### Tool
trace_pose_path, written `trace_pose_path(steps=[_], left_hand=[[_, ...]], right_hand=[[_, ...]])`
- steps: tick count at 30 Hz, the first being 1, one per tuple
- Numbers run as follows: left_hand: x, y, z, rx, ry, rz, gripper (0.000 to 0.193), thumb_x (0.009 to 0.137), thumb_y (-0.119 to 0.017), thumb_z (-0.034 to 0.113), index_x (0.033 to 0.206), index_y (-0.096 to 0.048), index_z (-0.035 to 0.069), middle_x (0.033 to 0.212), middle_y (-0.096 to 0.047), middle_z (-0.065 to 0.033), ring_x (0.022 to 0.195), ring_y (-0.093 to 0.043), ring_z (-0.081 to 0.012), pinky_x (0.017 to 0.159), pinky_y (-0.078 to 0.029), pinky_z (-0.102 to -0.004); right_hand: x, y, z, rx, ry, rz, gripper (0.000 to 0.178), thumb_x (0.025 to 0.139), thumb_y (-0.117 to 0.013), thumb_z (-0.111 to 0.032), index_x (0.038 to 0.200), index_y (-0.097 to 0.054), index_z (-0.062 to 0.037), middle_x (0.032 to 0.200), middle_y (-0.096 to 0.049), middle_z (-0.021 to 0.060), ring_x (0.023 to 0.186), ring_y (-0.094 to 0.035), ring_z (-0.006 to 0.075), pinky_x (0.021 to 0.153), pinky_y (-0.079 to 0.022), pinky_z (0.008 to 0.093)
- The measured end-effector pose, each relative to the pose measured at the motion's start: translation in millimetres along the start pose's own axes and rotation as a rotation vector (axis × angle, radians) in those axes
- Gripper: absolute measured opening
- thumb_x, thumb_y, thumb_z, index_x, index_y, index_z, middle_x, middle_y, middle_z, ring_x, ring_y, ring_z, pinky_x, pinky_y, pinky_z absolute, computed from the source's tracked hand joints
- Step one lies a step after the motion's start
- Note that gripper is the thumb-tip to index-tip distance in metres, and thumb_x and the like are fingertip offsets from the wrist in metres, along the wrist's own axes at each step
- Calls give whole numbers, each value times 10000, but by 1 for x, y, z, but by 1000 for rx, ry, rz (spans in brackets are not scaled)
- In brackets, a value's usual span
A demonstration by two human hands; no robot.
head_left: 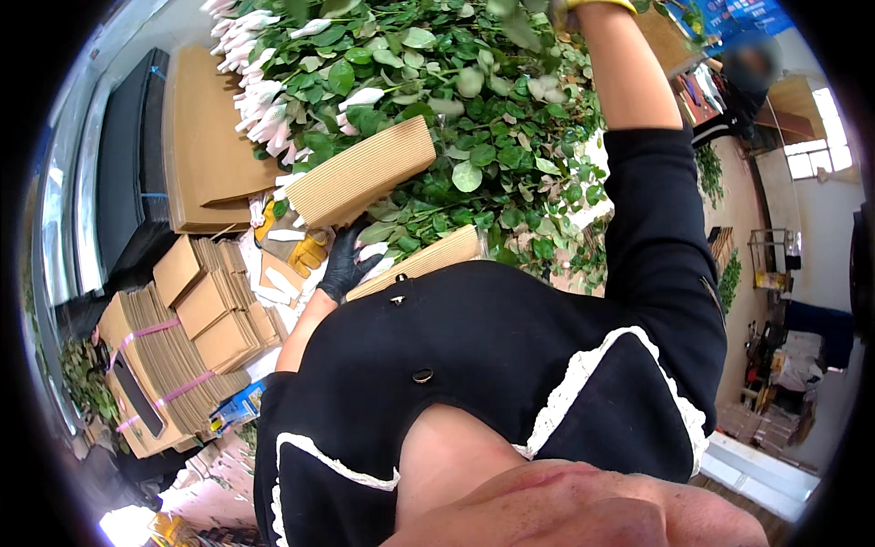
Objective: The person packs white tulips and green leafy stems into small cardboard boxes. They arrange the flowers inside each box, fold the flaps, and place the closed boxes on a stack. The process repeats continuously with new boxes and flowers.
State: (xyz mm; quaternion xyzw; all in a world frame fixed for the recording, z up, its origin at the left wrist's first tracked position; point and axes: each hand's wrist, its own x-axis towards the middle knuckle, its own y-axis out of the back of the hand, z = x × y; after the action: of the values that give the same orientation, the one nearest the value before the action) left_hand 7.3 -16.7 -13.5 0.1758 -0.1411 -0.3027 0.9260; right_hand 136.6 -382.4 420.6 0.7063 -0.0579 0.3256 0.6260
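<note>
My left hand (346, 263), in a black glove, is low on the left with its fingers spread. Its fingertips meet the lower edge of a corrugated cardboard wrap (365, 173). A second corrugated wrap (424, 260) lies beside it, against my front. Green leafy stems (492, 137) come out from both wraps. At the top edge is my right hand (583, 4), with a yellow cuff at the wrist; its fingers are cut off or hidden among leaves. Pale pink-white flower heads in white sleeves (264, 114) line the left side of the pile.
Left of me are stacked brown cardboard sheets (196, 137), dark boards (132, 155) and folded cardboard strapped with pink bands (159, 356). A phone (137, 397) lies on that stack. Yellow work gloves (305, 251) lie near my left hand. Another person (747, 73) is at the far right.
</note>
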Motion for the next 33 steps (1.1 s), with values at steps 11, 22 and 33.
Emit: trace_pose_path(steps=[11, 22, 33], left_hand=[[0, -3, -17, 251, -176, -31, 678, 762, -797, 168, 1341, -486, 2, 1306, -522, -232, 1230, -496, -411, 1048, -404, -463], [13, -4, -26, 264, -66, -128, 653, 819, -719, 241, 1373, -463, 11, 1399, -449, -258, 1301, -411, -449, 1102, -323, -508], [1, -4, -10, 360, -168, -73, 634, 826, -722, 214, 1364, -457, 7, 1370, -482, -241, 1300, -432, -424, 1108, -333, -484]], right_hand=[[-245, -249, -57, 269, -183, -267, 480, 827, -572, -61, 1306, -569, -86, 1205, -640, 209, 1128, -615, 367, 1003, -476, 427], [-155, -229, 54, 280, -830, -591, 297, 838, -661, -195, 1111, -685, -81, 1018, -723, 141, 898, -713, 286, 743, -576, 462], [-123, -76, 110, -431, -354, 290, 253, 902, -517, -163, 1030, -695, -35, 953, -703, 208, 894, -686, 339, 823, -544, 433]])
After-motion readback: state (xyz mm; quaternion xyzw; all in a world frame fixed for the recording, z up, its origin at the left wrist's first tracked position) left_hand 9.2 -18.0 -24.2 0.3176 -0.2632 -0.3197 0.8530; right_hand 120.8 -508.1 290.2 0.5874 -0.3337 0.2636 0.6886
